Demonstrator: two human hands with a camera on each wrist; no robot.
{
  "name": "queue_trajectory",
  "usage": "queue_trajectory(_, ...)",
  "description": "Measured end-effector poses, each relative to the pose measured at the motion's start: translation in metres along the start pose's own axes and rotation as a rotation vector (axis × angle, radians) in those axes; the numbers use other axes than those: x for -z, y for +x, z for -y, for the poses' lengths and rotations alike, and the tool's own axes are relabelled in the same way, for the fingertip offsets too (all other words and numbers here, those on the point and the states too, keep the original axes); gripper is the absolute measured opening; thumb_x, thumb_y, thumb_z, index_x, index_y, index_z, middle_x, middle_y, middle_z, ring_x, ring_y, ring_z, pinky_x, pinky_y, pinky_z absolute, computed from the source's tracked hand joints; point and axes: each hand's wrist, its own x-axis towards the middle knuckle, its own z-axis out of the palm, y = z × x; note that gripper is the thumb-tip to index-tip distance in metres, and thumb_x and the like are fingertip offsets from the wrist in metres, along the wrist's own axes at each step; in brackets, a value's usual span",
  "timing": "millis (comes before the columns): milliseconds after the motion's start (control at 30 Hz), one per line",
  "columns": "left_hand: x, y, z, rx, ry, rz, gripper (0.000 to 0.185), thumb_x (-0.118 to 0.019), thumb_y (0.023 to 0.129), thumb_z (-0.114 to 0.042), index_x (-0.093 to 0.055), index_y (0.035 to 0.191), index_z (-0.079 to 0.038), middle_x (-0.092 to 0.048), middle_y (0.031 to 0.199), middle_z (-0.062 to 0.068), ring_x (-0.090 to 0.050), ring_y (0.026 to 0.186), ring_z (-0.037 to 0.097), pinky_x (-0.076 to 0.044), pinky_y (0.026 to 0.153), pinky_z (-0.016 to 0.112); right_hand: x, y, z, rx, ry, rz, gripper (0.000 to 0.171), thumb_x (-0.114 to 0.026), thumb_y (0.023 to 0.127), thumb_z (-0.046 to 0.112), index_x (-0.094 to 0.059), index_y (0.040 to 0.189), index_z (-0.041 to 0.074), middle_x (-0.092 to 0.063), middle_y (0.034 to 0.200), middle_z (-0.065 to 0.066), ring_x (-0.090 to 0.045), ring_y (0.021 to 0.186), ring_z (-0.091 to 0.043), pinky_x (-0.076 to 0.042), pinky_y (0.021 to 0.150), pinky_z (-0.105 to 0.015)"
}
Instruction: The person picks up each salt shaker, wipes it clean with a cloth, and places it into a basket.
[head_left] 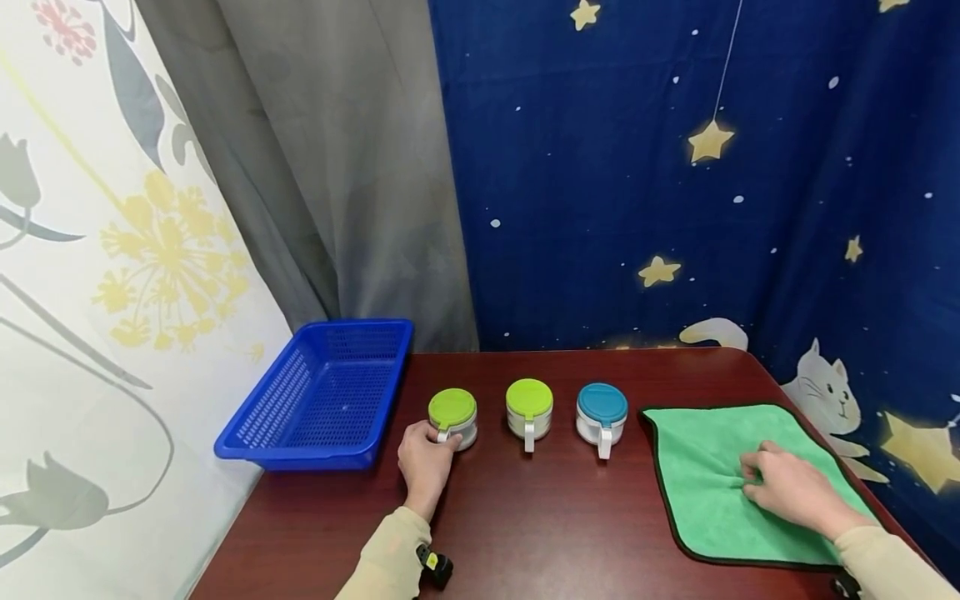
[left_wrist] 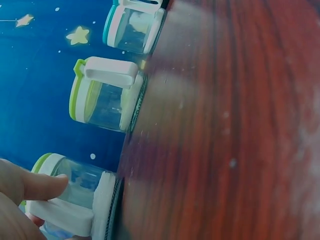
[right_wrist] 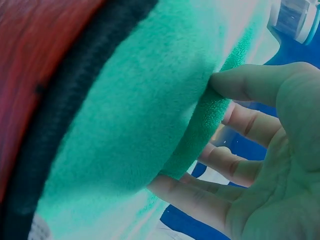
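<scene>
My left hand (head_left: 426,462) holds a small clear glass seasoning jar (head_left: 453,410) by its white handle (left_wrist: 64,216), thumb on one side and fingers on the other. This jar has a lime-green lid and stands leftmost of a row of three. Beside it are another green-lidded jar (head_left: 529,402) and a blue-lidded jar (head_left: 602,405), handles toward me. On the right lies a green towel (head_left: 705,517) with a dark border. My right hand (head_left: 797,487) pinches a raised fold (right_wrist: 200,125) near the towel's middle, between thumb and fingers.
A blue perforated plastic basket (head_left: 311,454) sits at the back left, beside the patterned wall. All of this stands on a dark red wooden table (head_left: 555,517). A grey curtain (head_left: 375,167) and a blue star-print curtain (head_left: 585,208) hang behind the far edge.
</scene>
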Motion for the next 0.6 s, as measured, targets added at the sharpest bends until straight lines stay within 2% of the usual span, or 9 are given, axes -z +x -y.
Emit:
queue_trajectory(133, 0.002, 0.001, 0.001, -0.006, 0.007, 0.007, 0.040, -0.095, 0.063, -0.019, -0.056, 0.062, -0.013, -0.071, 0.101, 0.007, -0.066, 0.093, 0.034, -0.048, 0.080, 0.052, 0.003, -0.002, -0.001, -0.022, 0.045, -0.003, 0.031, -0.079, 0.080, 0.017, -0.050, 0.070, 0.021, -0.044, 0.076, -0.001, -0.039, 0.062, -0.017, -0.033, 0.055, -0.034)
queue_trajectory(267, 0.007, 0.000, -0.001, -0.012, -0.004, 0.013, 0.039, -0.095, 0.064, -0.021, -0.057, 0.062, -0.013, -0.071, 0.100, 0.008, -0.066, 0.093, 0.034, -0.048, 0.081, 0.051, 0.006, -0.004, -0.002, -0.072, 0.102, -0.024, 0.036, -0.080, 0.084, 0.028, -0.051, 0.064, 0.020, -0.045, 0.070, 0.000, -0.039, 0.059, -0.016, -0.034, 0.055, -0.032)
queue_trajectory(433, 0.011, 0.002, -0.004, -0.021, -0.012, 0.015, 0.039, -0.095, 0.065, -0.022, -0.057, 0.062, -0.013, -0.072, 0.101, 0.009, -0.066, 0.094, 0.033, -0.049, 0.082, 0.050, 0.007, -0.010, -0.004, -0.155, 0.164, -0.065, 0.049, -0.077, 0.086, 0.045, -0.047, 0.059, 0.018, -0.035, 0.056, 0.006, -0.032, 0.051, -0.012, -0.027, 0.049, -0.027)
queue_trajectory(600, 0.015, 0.004, -0.006, -0.029, -0.034, 0.014, 0.039, -0.095, 0.065, -0.021, -0.058, 0.062, -0.013, -0.072, 0.104, 0.007, -0.066, 0.096, 0.032, -0.049, 0.083, 0.049, 0.007, -0.014, -0.009, -0.181, 0.166, -0.086, 0.049, -0.081, 0.083, 0.042, -0.045, 0.058, 0.019, -0.035, 0.054, 0.008, -0.032, 0.050, -0.012, -0.026, 0.049, -0.027)
